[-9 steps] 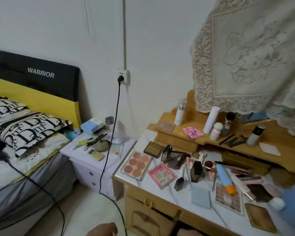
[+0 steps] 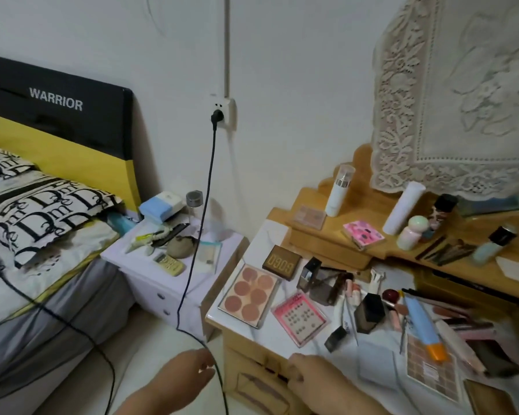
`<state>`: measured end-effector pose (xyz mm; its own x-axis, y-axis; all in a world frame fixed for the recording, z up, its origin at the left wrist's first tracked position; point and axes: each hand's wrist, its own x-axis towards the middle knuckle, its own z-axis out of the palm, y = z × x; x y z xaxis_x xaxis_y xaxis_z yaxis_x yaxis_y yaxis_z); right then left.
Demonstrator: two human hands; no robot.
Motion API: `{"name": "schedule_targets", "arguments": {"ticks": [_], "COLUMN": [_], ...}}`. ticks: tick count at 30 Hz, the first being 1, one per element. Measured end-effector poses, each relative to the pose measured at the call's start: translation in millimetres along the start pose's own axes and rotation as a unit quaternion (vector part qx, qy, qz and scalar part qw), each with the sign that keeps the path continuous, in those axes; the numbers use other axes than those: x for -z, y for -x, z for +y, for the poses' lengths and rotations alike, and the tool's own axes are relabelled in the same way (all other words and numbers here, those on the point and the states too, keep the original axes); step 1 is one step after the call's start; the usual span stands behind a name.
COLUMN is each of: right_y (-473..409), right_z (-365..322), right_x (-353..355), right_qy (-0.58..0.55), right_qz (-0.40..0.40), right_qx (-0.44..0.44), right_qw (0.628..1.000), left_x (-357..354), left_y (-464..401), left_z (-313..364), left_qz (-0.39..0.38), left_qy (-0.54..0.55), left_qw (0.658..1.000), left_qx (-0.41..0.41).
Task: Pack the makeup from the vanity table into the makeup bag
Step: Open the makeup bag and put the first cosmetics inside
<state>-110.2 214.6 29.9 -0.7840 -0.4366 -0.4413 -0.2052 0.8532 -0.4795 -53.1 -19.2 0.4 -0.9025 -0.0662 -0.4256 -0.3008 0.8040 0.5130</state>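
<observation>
Makeup: scattered over vanity table [image 2: 240, 317], blush palette [image 2: 250, 295] at its 9 o'clock edge, blue tube [image 2: 423, 324] toward 3 o'clock. Right hand [image 2: 309, 377] at front edge, fingers curled, holding nothing visible. Left hand [image 2: 186, 374] off-table, fingers relaxed, beside black cable [image 2: 192, 265].

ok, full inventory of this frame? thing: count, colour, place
blush palette: 1, peach pans, table's left edge
brown compact: 1, behind palette
pink palette: 1, right of blush palette
blue tube: 1, orange cap, table right
white bottles: 2, upper shelf
black cable: 1, from wall socket
remote: 1, yellowish, nightstand
left hand: open, over the floor
right hand: at table's front edge, grip unclear
</observation>
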Motion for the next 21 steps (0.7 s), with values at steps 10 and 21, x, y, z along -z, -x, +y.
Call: {"name": "schedule_targets", "arguments": {"ticks": [10,21], "right_y": [-118,-174], "right_z": [1,-9], "right_x": [49,23], "right_qy": [0.024,0.041], "right_qz": [-0.016,-0.04], "right_qx": [-0.027,-0.091], "right_qw": [0.999,0.994], "left_x": [15,-8], "left_y": [-108,-155], "left_z": [51,30], "left_qz": [0.091,0.064], "left_qy": [0.017,-0.003], "left_qw": [0.994,0.98], "left_qx": [0.064,0.187]}}
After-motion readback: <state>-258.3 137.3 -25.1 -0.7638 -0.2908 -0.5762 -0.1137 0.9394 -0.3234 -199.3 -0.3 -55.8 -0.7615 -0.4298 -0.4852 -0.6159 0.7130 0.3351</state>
